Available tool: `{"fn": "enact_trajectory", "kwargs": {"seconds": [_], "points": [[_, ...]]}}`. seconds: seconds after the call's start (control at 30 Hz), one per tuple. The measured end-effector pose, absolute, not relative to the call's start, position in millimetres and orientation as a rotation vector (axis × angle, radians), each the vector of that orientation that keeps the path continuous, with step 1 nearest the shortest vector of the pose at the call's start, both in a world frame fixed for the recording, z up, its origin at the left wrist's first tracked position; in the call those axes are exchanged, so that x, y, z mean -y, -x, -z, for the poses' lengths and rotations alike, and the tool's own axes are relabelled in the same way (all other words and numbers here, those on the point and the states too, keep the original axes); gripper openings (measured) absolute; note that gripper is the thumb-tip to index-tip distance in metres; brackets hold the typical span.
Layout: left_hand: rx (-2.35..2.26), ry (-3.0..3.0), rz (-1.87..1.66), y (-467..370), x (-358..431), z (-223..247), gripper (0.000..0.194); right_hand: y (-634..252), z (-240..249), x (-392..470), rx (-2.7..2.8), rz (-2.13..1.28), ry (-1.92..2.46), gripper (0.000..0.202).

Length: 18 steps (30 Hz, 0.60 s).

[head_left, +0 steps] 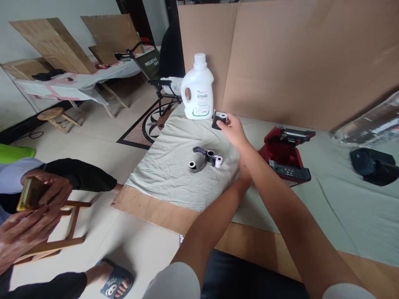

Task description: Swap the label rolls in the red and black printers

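Right hand (pixel 234 129) closed on a small roll with a dark outer layer (pixel 215 121) and a pale end, thumb along its near side; whether the roll touches the cloth below it cannot be told. Left hand (pixel 245 172) nearer the wearer and mostly concealed by the right forearm — grip not determinable, nor whether it touches the red device (pixel 290 171) just to its right. That device has its lid raised, dark red interior exposed. White bottle (pixel 198 93), capped and upright, just beyond and to the left of the right hand. Left of the left hand, a loose cluster on the grey-green cloth (pixel 168 160): a grey-wrapped roll (pixel 197 163), a black roll (pixel 210 156) with a dark strip trailing off, and a white roll (pixel 218 161). Cardboard panel (pixel 289 62) standing beyond both hands; black object (pixel 374 165) well to their right. Far left of both hands, another person's hands (pixel 40 220) hold a phone (pixel 28 194) — well apart from the cloth.
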State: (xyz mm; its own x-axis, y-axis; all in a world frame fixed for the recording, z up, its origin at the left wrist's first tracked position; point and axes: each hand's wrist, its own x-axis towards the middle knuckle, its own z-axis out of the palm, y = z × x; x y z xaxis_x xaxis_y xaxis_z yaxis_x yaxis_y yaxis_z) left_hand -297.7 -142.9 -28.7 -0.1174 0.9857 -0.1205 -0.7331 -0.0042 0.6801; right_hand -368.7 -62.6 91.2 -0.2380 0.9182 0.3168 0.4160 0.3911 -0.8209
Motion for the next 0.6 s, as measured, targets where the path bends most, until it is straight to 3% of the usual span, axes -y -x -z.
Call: {"fn": "enact_trajectory", "kwargs": {"seconds": [0.2, 0.4, 0.5, 0.6], "points": [[-0.807, -0.475, -1.637, 298.2, 125.5, 33.5, 0.032, 421.9, -65.6, 48.8, 2.154, -0.696, 1.211, 0.036], [-0.855, -0.582, -1.692, 291.2, 130.6, 32.9, 0.045, 442.2, -34.7, 37.7, 2.426, -0.718, 1.358, 0.037], [-0.848, -0.571, -1.683, 290.6, 131.8, 29.1, 0.047, 440.5, -47.3, 43.6, 2.478, -0.682, 1.475, 0.048], [-0.869, -0.544, -1.676, 290.3, 131.8, 24.6, 0.048, 436.4, -75.2, 71.3, 2.452, -0.411, 1.432, 0.056]]}}
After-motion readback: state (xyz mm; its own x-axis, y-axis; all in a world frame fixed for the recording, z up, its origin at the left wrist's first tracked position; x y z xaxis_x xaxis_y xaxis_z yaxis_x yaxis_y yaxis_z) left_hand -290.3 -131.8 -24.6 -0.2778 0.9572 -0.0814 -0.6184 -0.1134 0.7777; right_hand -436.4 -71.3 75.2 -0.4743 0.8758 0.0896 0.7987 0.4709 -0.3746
